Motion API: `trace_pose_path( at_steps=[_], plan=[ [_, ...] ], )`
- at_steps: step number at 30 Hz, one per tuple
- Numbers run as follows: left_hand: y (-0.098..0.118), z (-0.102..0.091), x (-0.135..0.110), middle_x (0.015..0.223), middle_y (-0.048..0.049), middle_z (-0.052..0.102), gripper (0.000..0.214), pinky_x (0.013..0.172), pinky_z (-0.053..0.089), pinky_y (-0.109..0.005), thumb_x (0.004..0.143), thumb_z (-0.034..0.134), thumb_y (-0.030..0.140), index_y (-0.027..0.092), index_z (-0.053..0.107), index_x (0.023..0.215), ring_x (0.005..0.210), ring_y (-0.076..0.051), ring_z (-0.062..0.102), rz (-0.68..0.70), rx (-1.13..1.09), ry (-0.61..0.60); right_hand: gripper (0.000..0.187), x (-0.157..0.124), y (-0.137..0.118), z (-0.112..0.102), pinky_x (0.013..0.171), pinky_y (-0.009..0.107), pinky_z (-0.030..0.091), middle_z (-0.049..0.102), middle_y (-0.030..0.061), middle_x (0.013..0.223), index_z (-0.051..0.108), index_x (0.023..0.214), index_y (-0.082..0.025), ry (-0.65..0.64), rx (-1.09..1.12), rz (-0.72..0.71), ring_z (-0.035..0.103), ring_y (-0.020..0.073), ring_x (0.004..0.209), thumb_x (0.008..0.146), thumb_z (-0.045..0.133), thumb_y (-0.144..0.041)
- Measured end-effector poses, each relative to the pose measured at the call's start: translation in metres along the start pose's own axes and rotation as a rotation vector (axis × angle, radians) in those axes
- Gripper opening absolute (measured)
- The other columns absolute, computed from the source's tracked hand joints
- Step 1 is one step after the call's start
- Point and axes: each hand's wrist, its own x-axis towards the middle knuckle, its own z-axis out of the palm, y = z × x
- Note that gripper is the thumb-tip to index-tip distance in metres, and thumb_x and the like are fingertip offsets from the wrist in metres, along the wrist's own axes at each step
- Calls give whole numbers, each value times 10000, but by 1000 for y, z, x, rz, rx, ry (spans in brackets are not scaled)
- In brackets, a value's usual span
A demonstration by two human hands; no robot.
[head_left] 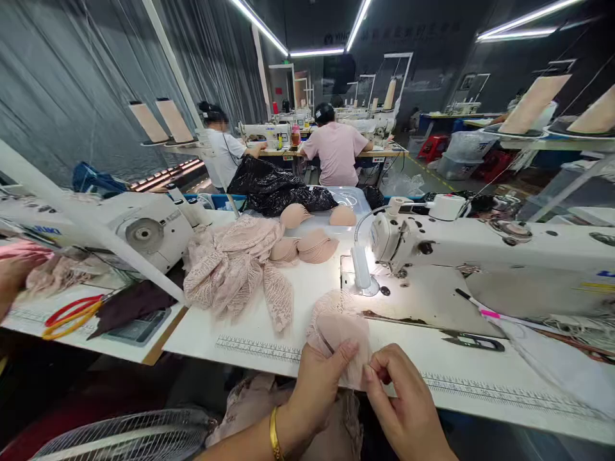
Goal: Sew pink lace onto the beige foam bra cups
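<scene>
My left hand [323, 378], a gold bangle on its wrist, grips a beige bra cup with lace [342, 330] at the table's front edge, thumb on top. At the cup's lower right edge, my right hand [400, 390] pinches the thin fabric between thumb and finger. Just beyond is the lit needle area of a white sewing machine [432, 237]. Left of the hands lies a heap of beige lace fabric [230, 262]. Stacked bra cups [317, 246] rest beside that heap, and further cups lie behind them.
Thread snips [473, 341] and a marker pen [473, 301] lie at the right. A ruler strip [259, 349] runs along the front edge. At the left are red-and-yellow-handled scissors [74, 314], a second machine [96, 227] and another person's hand [16, 272]. A fan [125, 435] stands below.
</scene>
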Motion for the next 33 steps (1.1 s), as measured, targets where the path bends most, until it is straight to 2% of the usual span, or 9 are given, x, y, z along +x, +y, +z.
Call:
trace_pose_path(
  at_steps=[3,6,12,16,19,23,28,30,33],
  plan=[
    [2,3,0,1129,-136,771,399,939,562,-383,854,848,380,132,735,1146,1033,-268,706,6,-10,-3,219,-7,-1,-3,553,247,393,442,-34,740,397,847,-249,-9,-12,-104,469,130,635,1031,438,-137],
    [6,3,4,1132,-130,772,370,934,565,-382,875,824,388,141,735,1135,1041,-271,712,24,-58,10,218,-13,3,-7,554,259,384,425,-34,739,382,841,-249,-6,11,-128,453,136,637,1017,444,-136],
    [11,0,7,1178,-127,761,403,1009,541,-396,869,827,394,143,734,1170,1098,-274,696,82,-32,53,148,-14,15,-12,601,258,444,478,-22,793,480,923,-249,-28,121,7,503,142,686,1061,475,-196],
    [8,-3,3,1073,-123,764,393,909,562,-372,875,810,444,125,736,1093,994,-261,692,61,78,38,41,-11,11,-7,662,264,486,518,-12,867,522,1068,-259,-99,140,75,538,157,756,1056,538,-295],
    [7,-3,1,1016,-115,754,378,898,554,-367,886,794,458,121,732,1047,955,-248,678,98,176,48,84,-7,4,-1,638,248,477,512,-23,841,508,987,-267,-118,142,103,532,147,727,1066,521,-291],
    [9,-2,0,1097,-145,752,419,983,532,-402,868,810,463,116,734,1090,1046,-283,675,119,212,71,207,-1,0,5,574,233,436,487,-40,770,437,871,-261,-61,101,17,508,128,654,1065,459,-189],
    [8,0,0,1189,-151,747,453,1030,509,-402,863,823,458,133,730,1164,1134,-293,664,85,155,79,213,2,-1,4,558,244,405,460,-37,735,426,863,-247,22,-19,-150,475,127,621,1013,462,-100],
    [9,1,0,1165,-138,750,448,991,520,-376,851,839,449,139,733,1157,1084,-266,671,38,79,17,228,2,-2,2,556,250,391,453,-34,728,417,855,-243,40,-42,-193,464,129,620,998,463,-72],
    [11,4,1,996,-101,752,397,857,527,-311,837,855,439,132,756,1068,894,-199,667,-56,-45,-203,237,4,0,-2,571,259,386,462,-25,736,419,855,-236,34,-55,-233,463,135,644,990,457,-45]
  ],
)
